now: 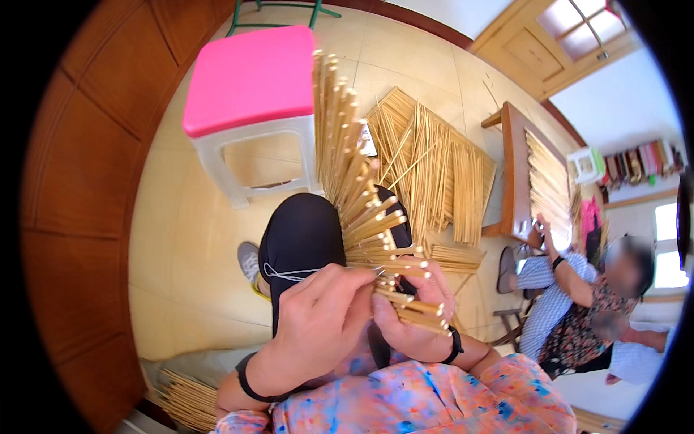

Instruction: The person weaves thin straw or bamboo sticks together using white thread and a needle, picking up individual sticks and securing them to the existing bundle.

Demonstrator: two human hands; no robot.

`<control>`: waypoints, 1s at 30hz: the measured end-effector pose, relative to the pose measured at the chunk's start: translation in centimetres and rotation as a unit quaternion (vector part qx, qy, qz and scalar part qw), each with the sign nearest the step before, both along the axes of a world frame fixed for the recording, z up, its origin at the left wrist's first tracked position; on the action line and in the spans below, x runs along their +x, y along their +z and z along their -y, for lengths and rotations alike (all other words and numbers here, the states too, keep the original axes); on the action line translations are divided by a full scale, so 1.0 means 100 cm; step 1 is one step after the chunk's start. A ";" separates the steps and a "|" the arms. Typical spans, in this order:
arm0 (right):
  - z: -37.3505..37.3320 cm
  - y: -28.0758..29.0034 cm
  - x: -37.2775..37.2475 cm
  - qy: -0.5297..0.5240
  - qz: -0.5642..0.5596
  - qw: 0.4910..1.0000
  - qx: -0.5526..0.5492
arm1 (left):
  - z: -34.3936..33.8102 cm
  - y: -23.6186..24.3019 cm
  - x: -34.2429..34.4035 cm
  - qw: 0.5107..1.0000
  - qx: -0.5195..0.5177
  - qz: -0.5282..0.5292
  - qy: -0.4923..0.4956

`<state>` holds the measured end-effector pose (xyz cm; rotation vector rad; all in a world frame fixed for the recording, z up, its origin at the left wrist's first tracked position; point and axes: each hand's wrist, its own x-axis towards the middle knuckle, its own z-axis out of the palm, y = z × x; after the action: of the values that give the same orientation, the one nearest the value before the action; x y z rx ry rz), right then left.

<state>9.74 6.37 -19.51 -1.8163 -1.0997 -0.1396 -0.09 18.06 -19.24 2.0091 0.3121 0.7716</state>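
Brown wooden panelling (79,181) rises left of the tiled floor (188,289). To the right, a seated co-worker (571,318) works over a tabletop (517,163) carrying pale stalks. A heap of loose straw-coloured stalks (463,192) lies on the floor beyond the knees. A pink-topped stool (253,79) crowds the strip's far end; whether they touch is unclear. The strip of bound stalks (354,192) arcs across the lap. The right hand (416,307) grips its near end; the left hand (325,300) pinches an apparent needle (380,272), white thread (269,270) looping leftward.
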 end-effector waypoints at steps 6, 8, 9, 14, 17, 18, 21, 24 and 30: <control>-0.001 -0.022 0.001 0.049 -0.052 0.994 0.088 | -0.005 0.014 0.000 0.999 0.007 -0.046 0.004; -0.002 -0.022 0.005 0.062 -0.059 0.991 0.101 | -0.007 0.011 -0.002 0.998 0.021 -0.059 0.011; -0.002 -0.023 0.007 0.080 -0.052 0.990 0.101 | -0.009 0.010 -0.003 0.998 0.022 -0.057 0.023; -0.001 -0.028 0.008 0.140 -0.064 0.983 0.097 | -0.012 0.017 -0.011 0.990 0.000 -0.128 0.058; 0.000 -0.031 0.011 0.186 -0.098 0.971 0.115 | -0.017 0.010 -0.017 0.996 -0.003 -0.078 0.051; 0.001 -0.033 0.014 0.184 -0.106 0.969 0.122 | -0.015 0.010 -0.015 0.995 -0.024 -0.073 0.059; 0.002 -0.035 0.018 0.216 -0.128 0.960 0.127 | -0.011 0.022 -0.012 0.987 -0.033 -0.124 0.095; 0.004 -0.036 0.019 0.228 -0.137 0.955 0.132 | -0.012 0.023 -0.018 0.985 -0.026 -0.141 0.102; 0.005 -0.037 0.017 0.246 -0.143 0.949 0.138 | -0.007 0.023 -0.021 0.983 -0.040 -0.133 0.119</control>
<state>11.46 5.91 -23.22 -1.2262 -1.2188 0.2489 -2.18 18.80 -16.97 2.0207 0.7377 0.6224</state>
